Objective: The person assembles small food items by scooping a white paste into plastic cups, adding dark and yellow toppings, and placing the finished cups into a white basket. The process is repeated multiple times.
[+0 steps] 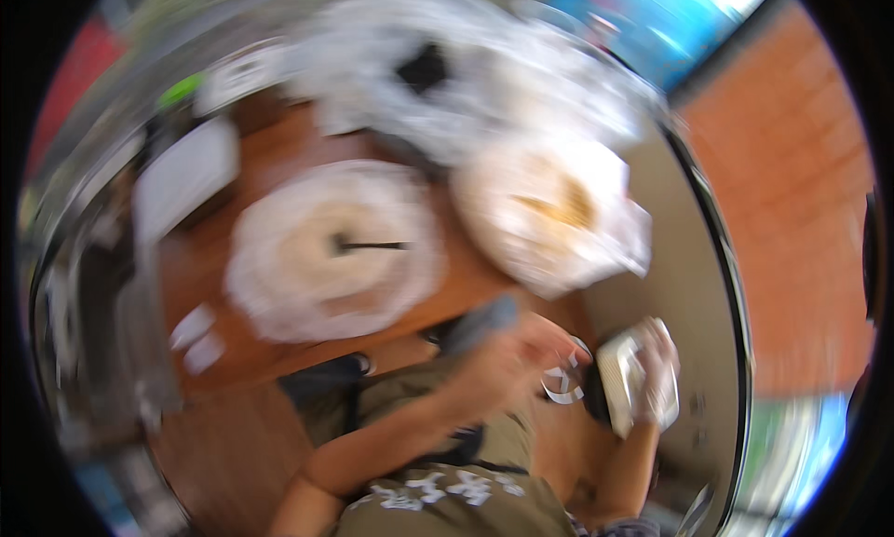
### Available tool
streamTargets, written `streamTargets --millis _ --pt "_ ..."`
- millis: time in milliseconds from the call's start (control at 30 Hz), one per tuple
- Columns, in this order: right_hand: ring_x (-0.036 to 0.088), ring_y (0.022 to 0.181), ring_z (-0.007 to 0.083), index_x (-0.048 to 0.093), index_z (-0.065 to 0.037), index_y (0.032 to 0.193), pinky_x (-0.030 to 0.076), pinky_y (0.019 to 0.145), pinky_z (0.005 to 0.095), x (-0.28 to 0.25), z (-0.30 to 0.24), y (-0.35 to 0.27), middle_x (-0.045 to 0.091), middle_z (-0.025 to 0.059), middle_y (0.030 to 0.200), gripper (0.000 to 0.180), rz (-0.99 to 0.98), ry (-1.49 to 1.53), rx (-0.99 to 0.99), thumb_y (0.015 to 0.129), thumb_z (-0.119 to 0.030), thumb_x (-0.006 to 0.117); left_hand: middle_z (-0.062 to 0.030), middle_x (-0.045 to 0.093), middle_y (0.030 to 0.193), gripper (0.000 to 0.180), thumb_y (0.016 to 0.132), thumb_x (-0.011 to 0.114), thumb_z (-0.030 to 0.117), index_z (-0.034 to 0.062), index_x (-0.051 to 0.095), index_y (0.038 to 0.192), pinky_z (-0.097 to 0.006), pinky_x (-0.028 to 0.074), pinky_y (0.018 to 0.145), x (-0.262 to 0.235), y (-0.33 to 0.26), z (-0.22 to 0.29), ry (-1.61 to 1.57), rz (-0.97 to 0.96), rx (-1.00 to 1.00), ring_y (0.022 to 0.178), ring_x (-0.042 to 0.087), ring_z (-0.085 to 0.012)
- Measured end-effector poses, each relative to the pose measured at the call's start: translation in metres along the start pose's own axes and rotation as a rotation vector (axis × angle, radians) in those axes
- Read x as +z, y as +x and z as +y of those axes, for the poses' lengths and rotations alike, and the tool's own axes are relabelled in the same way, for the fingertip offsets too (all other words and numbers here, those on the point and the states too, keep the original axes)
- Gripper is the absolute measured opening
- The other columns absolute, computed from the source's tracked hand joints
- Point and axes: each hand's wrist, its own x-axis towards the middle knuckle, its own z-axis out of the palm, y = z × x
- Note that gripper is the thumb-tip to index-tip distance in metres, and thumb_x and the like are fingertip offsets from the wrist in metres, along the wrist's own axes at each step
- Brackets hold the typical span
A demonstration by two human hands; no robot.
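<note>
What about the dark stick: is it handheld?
No, the dark stick is over the pale round container, apart from left hand and right hand.

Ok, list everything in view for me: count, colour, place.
Table: one, brown, left of centre
Round plastic-lined bowl: one, white, on table
Utensil: one, black, in that bowl
Plastic-wrapped container: one, white, yellow contents, right of bowl
Plastic sheeting: count unclear, whitish, far side
Box: one, white-topped, left
Small pieces: two, white, table's near-left
Floor: one, orange-brown, right
Tray: one, cream, at right hand
Loop: one, white, below left hand
Left hand: one, blurred, centre-right
Right hand: one, apparently clear-gloved, lower right
</note>
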Motion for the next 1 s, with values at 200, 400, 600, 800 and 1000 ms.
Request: streamTargets --millis 200,400,600,800,1000 --pt "0.068 0.112 0.0189 0.06 0.003 0.145 0.054 0.097 0.0324 0.121 -0.059 -0.048 0.07 0.0112 0.133 0.048 -0.166 -0.095 -0.652 0.102 -0.018 0.063 -0.0044 0.069 0.114 0.028 0.109 0.059 0.032 0.0078 0.071 0.117 -0.032 0.052 0.093 0.054 -0.031 0.042 -0.244 -0.283 0.098 0.106 0.065 -0.0154" --pt "0.067 0.113 0.0203 0.061 0.004 0.143 0.053 0.098 0.0335 0.238 -0.121 -0.209 0.07 0.0126 0.132 0.045 -0.798 -0.012 -0.87 0.102 -0.015 0.062 -0.0072 0.067 0.117 0.027 0.107 0.061 0.029 0.0069 0.07 0.119 -0.035 0.049 0.097 0.008 -0.103 0.063 0.008 0.014 0.304 0.111 0.063 -0.0194" --pt "0.066 0.114 0.0218 0.062 0.004 0.142 0.052 0.1 0.0347 0.262 -0.138 -0.293 0.07 0.0139 0.131 0.043 -1.092 -0.028 -0.939 0.103 -0.013 0.061 -0.0101 0.066 0.12 0.027 0.105 0.062 0.027 0.0059 0.069 0.121 -0.038 0.047 0.101 -0.011 -0.154 0.074 0.13 0.22 0.409 0.115 0.061 -0.0234" --pt "0.066 0.115 0.0233 0.063 0.005 0.141 0.052 0.101 0.0358 0.263 -0.131 -0.301 0.07 0.0153 0.13 0.04 -1.12 -0.062 -0.942 0.104 -0.01 0.06 -0.0129 0.064 0.123 0.028 0.103 0.063 0.024 0.005 0.068 0.124 -0.041 0.045 0.105 -0.021 -0.175 0.074 0.188 0.28 0.465 0.119 0.059 -0.0274" --pt "0.065 0.116 0.0247 0.063 0.006 0.139 0.051 0.103 0.037 0.251 -0.132 -0.298 0.07 0.0167 0.13 0.038 -1.1 -0.096 -0.916 0.105 -0.008 0.058 -0.0158 0.063 0.126 0.03 0.101 0.064 0.021 0.004 0.066 0.126 -0.045 0.043 0.109 -0.027 -0.183 0.078 0.218 0.31 0.507 0.124 0.057 -0.0314"
